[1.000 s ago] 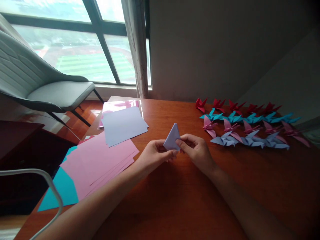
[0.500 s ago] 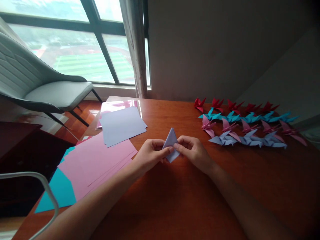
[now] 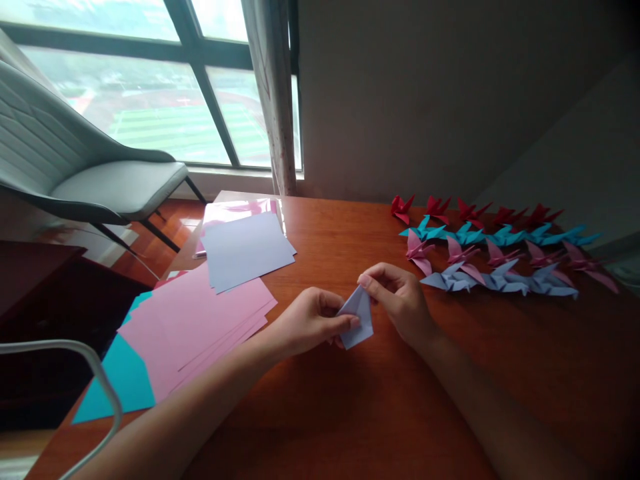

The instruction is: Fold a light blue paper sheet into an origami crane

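Note:
A small folded piece of pale lavender paper [image 3: 359, 325], kite-like in outline, is held between both hands above the wooden table [image 3: 345, 427]. My left hand [image 3: 315, 321] grips its lower left part, the thumb lying across the front and the fingers partly hidden behind. My right hand [image 3: 397, 297] pinches the upper tip between thumb and forefinger. The paper tilts, its point up and to the right. To the right stand lavender paper cranes [image 3: 503, 279], the nearest row of finished shapes.
Further back are rows of pink cranes [image 3: 463, 252], turquoise cranes [image 3: 467, 233] and red cranes [image 3: 400, 208]. At left lie pink sheets [image 3: 200, 320], turquoise sheets [image 3: 117, 380], lavender sheets [image 3: 250, 250] and a clear plastic packet [image 3: 235, 209]. A chair [image 3: 125, 183] stands beyond the table's left edge.
My right hand has moved from the paper's right side up to its tip. The paper has come lower and slightly right, and now leans right. My left hand still holds it.

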`<action>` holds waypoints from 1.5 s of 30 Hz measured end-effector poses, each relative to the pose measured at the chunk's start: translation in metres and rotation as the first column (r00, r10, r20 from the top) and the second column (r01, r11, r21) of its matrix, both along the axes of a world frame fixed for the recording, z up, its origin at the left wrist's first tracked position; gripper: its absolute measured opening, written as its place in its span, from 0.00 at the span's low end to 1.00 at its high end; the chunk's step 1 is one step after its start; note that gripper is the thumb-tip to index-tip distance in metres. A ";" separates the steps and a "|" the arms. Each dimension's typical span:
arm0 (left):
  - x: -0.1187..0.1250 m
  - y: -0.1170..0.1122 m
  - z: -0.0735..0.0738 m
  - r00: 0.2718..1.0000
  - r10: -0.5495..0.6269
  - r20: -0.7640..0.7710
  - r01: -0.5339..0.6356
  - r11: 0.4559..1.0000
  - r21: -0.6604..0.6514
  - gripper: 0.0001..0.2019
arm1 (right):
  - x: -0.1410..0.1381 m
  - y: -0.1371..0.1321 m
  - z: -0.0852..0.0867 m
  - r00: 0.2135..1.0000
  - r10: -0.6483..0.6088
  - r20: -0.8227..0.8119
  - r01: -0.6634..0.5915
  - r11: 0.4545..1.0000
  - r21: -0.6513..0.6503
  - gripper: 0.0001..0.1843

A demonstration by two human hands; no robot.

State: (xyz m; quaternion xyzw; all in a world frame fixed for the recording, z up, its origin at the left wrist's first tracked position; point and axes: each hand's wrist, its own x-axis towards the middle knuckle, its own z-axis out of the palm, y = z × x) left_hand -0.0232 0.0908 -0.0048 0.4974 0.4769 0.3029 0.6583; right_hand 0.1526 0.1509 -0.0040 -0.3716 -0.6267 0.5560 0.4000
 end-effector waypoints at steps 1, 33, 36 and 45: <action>0.001 0.000 0.000 1.000 -0.004 0.007 0.004 1.000 -0.006 0.17 | 0.001 0.000 0.000 1.000 -0.001 0.001 0.001 1.000 0.006 0.12; 0.002 0.000 0.004 0.962 0.238 -0.131 -0.204 0.952 0.227 0.16 | 0.002 0.009 -0.007 0.983 0.092 0.159 -0.092 0.996 -0.008 0.21; 0.003 0.000 0.004 0.949 0.287 -0.131 -0.251 0.939 0.234 0.16 | 0.001 0.008 -0.009 0.969 0.083 0.231 -0.090 0.996 0.019 0.24; 0.002 0.004 0.008 0.890 0.454 -0.040 -0.435 0.873 0.222 0.16 | -0.002 0.002 -0.010 0.978 0.180 0.103 -0.169 0.980 -0.105 0.20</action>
